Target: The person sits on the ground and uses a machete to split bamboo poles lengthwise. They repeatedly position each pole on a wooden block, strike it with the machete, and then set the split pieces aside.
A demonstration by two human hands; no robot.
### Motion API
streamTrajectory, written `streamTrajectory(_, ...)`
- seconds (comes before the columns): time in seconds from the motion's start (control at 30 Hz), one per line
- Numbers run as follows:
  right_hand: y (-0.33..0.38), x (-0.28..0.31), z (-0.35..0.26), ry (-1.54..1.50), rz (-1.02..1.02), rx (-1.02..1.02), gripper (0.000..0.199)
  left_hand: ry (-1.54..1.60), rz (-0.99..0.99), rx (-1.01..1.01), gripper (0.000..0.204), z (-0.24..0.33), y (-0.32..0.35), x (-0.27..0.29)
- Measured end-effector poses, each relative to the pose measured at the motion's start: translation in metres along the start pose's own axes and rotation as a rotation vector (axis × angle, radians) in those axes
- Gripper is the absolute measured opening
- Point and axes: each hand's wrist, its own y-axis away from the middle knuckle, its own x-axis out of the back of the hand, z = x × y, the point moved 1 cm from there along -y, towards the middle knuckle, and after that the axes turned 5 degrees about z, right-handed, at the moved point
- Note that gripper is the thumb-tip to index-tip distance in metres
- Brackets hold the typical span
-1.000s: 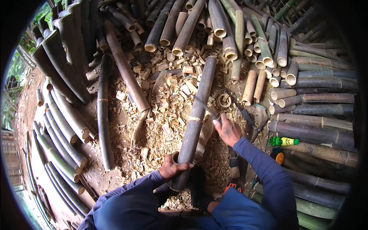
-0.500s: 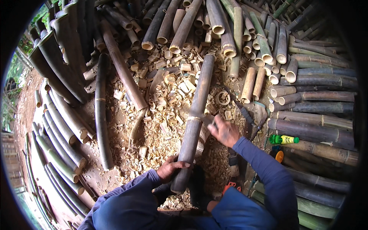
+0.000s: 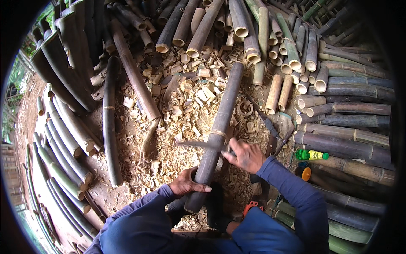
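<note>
A dark bamboo pole point(image 3: 227, 99) slants away from me between my knees, with a pale ring at its node. My left hand point(image 3: 186, 183) is closed around its near end, thumb lying across the top. In my right hand point(image 3: 246, 155), to the right of the pole, is the handle of a knife. The knife's long, slightly blurred blade point(image 3: 192, 144) lies across the pole just below the node and sticks out on the left. Whether its edge is touching the bamboo, I cannot tell. Something supporting the pole from below is mostly hidden.
Wood chips and shavings point(image 3: 186, 122) cover the ground ahead. A long reddish-brown pole point(image 3: 135, 70) and a dark pole point(image 3: 109, 122) lie to the left. Cut bamboo is stacked all around. A green bottle point(image 3: 312, 155) and an orange-handled tool point(image 3: 252, 207) are on the right.
The pole's far end has swung to the right. The knife, blurred at the pole's right side before, now reaches across it to the left. My left hand keeps its hold.
</note>
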Motion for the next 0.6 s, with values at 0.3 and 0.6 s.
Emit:
streamTrajectory(0.3, 0.0, 0.001, 0.012, -0.012, 0.062, -0.156, 0.041, 0.28, -0.056, 0.066, 0.082, -0.026, -0.005, 0.002)
streamTrajectory(0.6, 0.0, 0.008, 0.024, -0.142, -0.042, -0.423, 0.042, 0.37, -0.145, 0.09, 0.075, -0.024, -0.011, 0.001)
